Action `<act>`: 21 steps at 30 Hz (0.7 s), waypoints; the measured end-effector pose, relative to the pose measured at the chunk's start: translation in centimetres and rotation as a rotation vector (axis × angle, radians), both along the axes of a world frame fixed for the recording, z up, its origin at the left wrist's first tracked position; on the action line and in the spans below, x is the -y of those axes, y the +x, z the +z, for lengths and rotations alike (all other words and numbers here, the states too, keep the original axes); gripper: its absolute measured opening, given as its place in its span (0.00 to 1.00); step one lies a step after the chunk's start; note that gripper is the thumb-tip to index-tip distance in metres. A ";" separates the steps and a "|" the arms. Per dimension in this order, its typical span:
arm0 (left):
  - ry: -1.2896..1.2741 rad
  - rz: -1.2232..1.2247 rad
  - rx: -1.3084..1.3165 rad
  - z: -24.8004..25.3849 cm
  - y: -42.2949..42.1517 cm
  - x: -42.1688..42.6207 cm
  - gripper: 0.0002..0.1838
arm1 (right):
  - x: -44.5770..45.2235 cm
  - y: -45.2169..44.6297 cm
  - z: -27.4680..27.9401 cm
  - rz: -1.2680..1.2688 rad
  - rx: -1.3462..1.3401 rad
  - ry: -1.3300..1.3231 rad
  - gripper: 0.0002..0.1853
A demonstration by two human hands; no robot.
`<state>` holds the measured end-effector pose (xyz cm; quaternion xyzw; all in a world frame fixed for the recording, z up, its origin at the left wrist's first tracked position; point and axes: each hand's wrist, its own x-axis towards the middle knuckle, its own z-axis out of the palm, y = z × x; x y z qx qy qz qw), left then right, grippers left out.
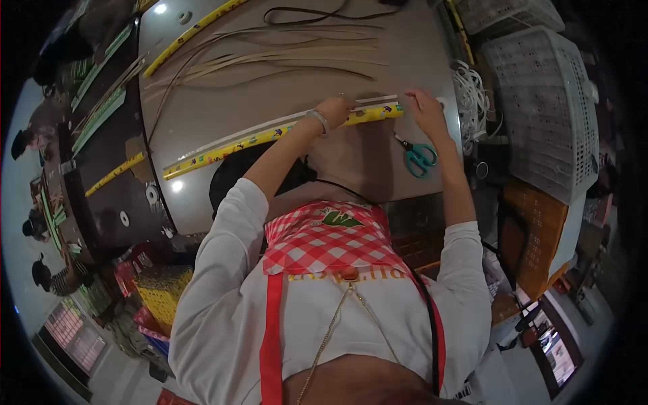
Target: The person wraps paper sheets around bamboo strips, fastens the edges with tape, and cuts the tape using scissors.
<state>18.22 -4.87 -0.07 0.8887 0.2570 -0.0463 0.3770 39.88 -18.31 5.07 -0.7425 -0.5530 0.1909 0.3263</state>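
Note:
A long yellow patterned strip (253, 140) lies slantwise across the table, with a narrow white strip (233, 129) along its far side. My left hand (333, 111) is on the strips right of their middle, its fingers curled in at the white edge. Just past the right end is my right hand (426, 111), raised a little, fingers bent together; anything between the fingertips is too small to make out. Teal-handled scissors (420, 160) lie below my right hand. A black cloth-like item (236, 174) sits at the table's near edge, partly under my left forearm.
Several thin tan strips (290, 59) and another yellow patterned roll (192, 37) lie on the far part of the table (378, 158). White cord coils (470, 101) and a white plastic crate (536, 101) stand at the right. A dark table (108, 209) and other people are at the left.

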 end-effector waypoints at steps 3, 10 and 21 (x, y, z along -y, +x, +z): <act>0.031 0.101 0.253 2.9 -3.9 -0.3 0.15 | -0.9 -3.0 0.9 0.181 -0.054 -0.140 0.12; 0.356 0.398 0.052 4.9 -29.2 -5.8 0.16 | -2.1 -4.9 -1.8 0.423 0.269 -0.233 0.19; 0.383 0.178 -0.380 4.1 -38.1 -9.6 0.15 | -3.5 -7.5 -2.0 0.404 0.377 -0.275 0.18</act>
